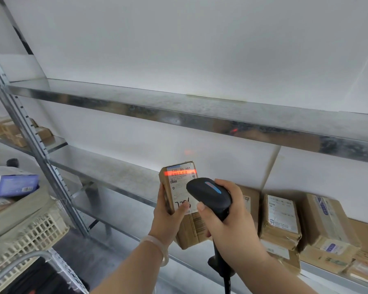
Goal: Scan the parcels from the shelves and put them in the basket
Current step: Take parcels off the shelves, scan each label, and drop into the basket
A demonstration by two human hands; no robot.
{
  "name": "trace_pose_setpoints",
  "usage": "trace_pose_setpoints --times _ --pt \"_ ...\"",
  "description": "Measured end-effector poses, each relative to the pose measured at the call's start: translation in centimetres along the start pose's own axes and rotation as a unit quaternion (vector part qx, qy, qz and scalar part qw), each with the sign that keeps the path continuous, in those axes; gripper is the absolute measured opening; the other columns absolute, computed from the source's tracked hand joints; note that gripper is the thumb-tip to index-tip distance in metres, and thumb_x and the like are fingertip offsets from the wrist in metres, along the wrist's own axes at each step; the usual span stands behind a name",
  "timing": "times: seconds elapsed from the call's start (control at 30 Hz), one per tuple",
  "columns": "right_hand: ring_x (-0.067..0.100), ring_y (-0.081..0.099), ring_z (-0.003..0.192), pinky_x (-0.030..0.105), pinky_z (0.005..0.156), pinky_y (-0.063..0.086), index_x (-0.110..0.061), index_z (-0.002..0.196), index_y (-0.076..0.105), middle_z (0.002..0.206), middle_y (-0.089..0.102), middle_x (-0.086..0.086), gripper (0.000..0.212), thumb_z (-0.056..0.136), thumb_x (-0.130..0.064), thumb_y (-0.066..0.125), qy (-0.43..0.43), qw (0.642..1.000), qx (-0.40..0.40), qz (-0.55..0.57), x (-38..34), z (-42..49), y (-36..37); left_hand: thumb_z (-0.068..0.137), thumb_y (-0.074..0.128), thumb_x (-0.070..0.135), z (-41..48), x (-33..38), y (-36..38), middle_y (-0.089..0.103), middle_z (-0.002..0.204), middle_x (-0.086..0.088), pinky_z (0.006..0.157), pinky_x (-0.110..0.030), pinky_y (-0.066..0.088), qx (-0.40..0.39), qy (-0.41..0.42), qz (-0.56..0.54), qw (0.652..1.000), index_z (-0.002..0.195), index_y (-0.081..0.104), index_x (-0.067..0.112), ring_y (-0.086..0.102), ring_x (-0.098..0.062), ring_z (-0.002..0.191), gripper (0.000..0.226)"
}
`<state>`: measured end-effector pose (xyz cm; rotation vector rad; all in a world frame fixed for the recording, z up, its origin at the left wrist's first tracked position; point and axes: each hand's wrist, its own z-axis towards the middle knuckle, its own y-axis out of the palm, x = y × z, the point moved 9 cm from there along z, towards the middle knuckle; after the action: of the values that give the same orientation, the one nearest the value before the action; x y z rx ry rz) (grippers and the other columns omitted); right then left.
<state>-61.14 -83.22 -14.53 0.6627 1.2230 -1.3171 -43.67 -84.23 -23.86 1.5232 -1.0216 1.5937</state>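
Parcel (166, 185) held upright, left grip (168, 217) clamped round its lower long edges; right grip (227, 221) wrapped on scanner (208, 194) just right of it, beam (180, 172) crossing label (180, 185) above. Likely light, stiff cardboard; hold the edges. Basket (30, 232) sits lower left.

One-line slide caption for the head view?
Left hand holds a parcel; right hand aims the scanner, red line on its label.
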Motion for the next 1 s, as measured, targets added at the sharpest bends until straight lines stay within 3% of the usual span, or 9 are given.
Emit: trace_pose_setpoints --times 0.2,0.33,0.47,0.6,0.77,0.83,0.93,1.0 --pt "-0.002 0.063 0.081 0.017 0.066 0.054 -0.051 0.112 0.039 0.1 0.051 -0.041 0.046 0.083 -0.034 0.07 0.0 0.999 -0.034 -0.02 0.1 -0.2 0.6 0.094 0.065 0.019 -1.1 -0.8 -1.0 0.055 0.135 0.005 0.105 -0.047 0.048 0.029 -0.013 -0.005 0.999 0.133 0.02 0.06 0.054 -0.02 0.125 0.072" --pt "-0.005 0.063 0.087 0.01 0.069 0.05 -0.053 0.115 0.038 0.101 0.057 -0.032 0.051 0.081 -0.035 0.072 -0.002 0.998 -0.058 -0.022 0.4 -0.1 1.9 0.094 0.064 0.014 -2.3 -1.3 -2.5 0.056 0.133 0.003 0.105 -0.043 0.049 0.055 -0.034 -0.033 0.997 0.139 0.019 0.052 0.055 -0.019 0.122 0.074" --pt "-0.011 0.054 0.099 0.004 0.07 0.045 -0.048 0.123 0.034 0.107 0.05 -0.032 0.058 0.083 -0.033 0.073 -0.009 0.995 -0.093 -0.032 0.9 0.1 5.1 0.091 0.069 0.019 -3.6 -2.8 -6.6 0.058 0.127 0.002 0.101 -0.04 0.049 0.103 -0.087 -0.079 0.988 0.147 0.02 0.045 0.061 -0.02 0.112 0.078" --pt "0.0 0.056 0.102 0.004 0.073 0.046 -0.045 0.129 0.031 0.118 0.052 -0.021 0.063 0.084 -0.032 0.072 -0.011 0.987 -0.154 -0.045 1.2 0.0 11.0 0.085 0.075 0.025 -5.0 -4.1 -12.8 0.061 0.126 -0.006 0.087 -0.034 0.056 0.162 -0.123 -0.123 0.971 0.136 0.03 0.034 0.067 -0.021 0.102 0.069" --pt "0.0 0.056 0.108 0.008 0.084 0.048 -0.05 0.124 0.036 0.122 0.053 -0.023 0.061 0.082 -0.029 0.074 -0.02 0.977 -0.213 -0.012 0.2 -1.0 20.1 0.084 0.077 0.025 -7.1 -5.1 -21.6 0.069 0.117 -0.008 0.092 -0.045 0.057 0.224 -0.135 -0.161 0.952 0.133 0.039 0.027 0.072 -0.025 0.098 0.062" --pt "-0.009 0.054 0.107 0.004 0.08 0.045 -0.056 0.119 0.036 0.119 0.052 -0.03 0.059 0.082 -0.029 0.074 -0.027 0.971 -0.237 0.002 -0.9 -1.7 24.2 0.08 0.082 0.027 -7.8 -5.4 -25.5 0.07 0.116 -0.009 0.094 -0.05 0.056 0.245 -0.139 -0.183 0.942 0.135 0.041 0.025 0.072 -0.027 0.098 0.069" --pt "-0.015 0.053 0.103 0.001 0.076 0.043 -0.054 0.119 0.036 0.118 0.052 -0.03 0.057 0.083 -0.032 0.074 -0.035 0.963 -0.268 0.015 -3.0 -2.6 30.5 0.055 0.09 0.046 -8.7 -5.8 -32.1 0.07 0.119 -0.006 0.093 -0.051 0.056 0.282 -0.143 -0.183 0.931 0.139 0.045 0.027 0.072 -0.028 0.101 0.098" --pt "-0.012 0.054 0.102 0.003 0.076 0.044 -0.051 0.123 0.035 0.118 0.053 -0.027 0.058 0.083 -0.033 0.073 -0.035 0.958 -0.282 0.028 -4.4 -3.1 34.3 0.058 0.091 0.046 -9.4 -5.3 -36.0 0.07 0.121 -0.006 0.092 -0.05 0.057 0.284 -0.134 -0.17 0.934 0.136 0.052 0.028 0.071 -0.027 0.101 0.089"
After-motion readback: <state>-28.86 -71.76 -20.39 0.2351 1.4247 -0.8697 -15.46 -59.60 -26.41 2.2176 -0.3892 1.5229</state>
